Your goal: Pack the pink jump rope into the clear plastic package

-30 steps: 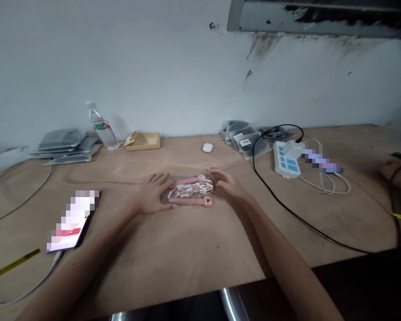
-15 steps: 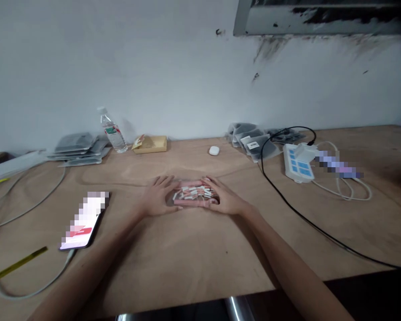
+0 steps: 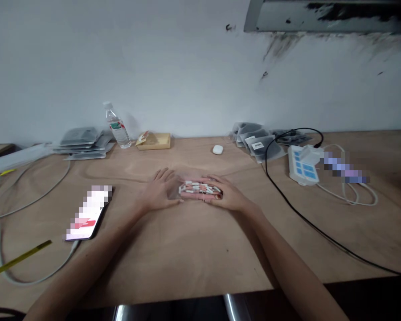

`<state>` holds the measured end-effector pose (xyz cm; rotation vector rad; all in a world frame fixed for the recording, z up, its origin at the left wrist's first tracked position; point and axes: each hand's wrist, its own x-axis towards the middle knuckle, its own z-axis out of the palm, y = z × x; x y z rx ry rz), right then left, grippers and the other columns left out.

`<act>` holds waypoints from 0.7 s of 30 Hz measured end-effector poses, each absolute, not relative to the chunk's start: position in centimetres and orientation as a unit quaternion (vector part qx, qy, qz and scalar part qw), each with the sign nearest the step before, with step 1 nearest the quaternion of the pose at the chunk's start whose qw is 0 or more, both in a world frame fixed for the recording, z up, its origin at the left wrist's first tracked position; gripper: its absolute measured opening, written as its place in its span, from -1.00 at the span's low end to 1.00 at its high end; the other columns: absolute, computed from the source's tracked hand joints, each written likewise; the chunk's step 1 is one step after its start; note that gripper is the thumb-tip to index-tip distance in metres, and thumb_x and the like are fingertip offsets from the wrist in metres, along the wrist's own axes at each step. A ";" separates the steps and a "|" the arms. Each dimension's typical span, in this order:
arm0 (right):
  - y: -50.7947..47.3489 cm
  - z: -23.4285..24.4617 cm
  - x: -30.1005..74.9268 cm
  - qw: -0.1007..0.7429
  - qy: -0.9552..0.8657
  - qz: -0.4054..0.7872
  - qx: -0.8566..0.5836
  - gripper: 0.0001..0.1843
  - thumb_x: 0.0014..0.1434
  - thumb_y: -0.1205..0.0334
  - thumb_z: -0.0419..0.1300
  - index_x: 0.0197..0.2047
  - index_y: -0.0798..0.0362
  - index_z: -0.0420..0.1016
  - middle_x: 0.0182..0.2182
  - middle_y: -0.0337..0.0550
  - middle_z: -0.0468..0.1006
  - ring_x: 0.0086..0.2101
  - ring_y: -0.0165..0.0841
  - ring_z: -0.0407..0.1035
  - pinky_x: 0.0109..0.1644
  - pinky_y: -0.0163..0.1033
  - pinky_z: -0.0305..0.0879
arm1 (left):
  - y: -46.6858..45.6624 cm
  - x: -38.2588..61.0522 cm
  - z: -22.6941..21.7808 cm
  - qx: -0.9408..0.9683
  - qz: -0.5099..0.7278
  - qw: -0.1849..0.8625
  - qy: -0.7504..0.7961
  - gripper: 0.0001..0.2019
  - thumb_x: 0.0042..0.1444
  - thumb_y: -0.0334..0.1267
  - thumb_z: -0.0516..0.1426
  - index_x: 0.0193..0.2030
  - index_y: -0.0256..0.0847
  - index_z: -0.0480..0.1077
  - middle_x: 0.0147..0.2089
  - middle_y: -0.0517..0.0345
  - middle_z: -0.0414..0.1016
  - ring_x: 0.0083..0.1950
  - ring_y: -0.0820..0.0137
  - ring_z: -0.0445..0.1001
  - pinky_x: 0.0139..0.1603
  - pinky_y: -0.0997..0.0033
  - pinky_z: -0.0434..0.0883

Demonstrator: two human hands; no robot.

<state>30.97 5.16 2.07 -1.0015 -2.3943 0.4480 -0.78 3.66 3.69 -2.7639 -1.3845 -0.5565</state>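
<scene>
A clear packet of pink and white pieces [image 3: 200, 188] lies on the wooden table between my two hands. The pieces look like small white-tipped connectors with pink strips along the edges, too blurred to name. My left hand [image 3: 158, 189] is flat and open at the packet's left end, fingers spread and thumb pointing toward the packet. Around the right end, my right hand [image 3: 230, 194] has its fingers over the far edge and its thumb along the near edge, holding it.
A phone [image 3: 90, 214] on a white cable lies left. Behind stand a water bottle [image 3: 118, 127], a small yellow box [image 3: 155, 141], a white case [image 3: 217, 149] and grey bags [image 3: 83, 137]. At right are a power strip [image 3: 302, 165] and a black cable [image 3: 297, 214].
My left hand has loosened from the packet's left end and moved slightly away. The packet lies flatter, with my right hand still around its right end. The view has shifted slightly.
</scene>
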 end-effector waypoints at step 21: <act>4.4 3.5 31.5 0.267 -0.867 0.175 -0.382 -0.25 0.10 0.16 0.35 0.35 -0.16 0.28 0.24 -0.07 0.42 0.17 0.00 0.33 0.23 0.11 0.25 | 5.2 -3.1 2.7 -0.883 -0.143 -0.036 -0.446 -0.61 0.34 0.00 0.05 0.19 -0.15 0.35 0.29 -0.13 0.40 0.36 0.08 0.32 0.37 -0.06 0.24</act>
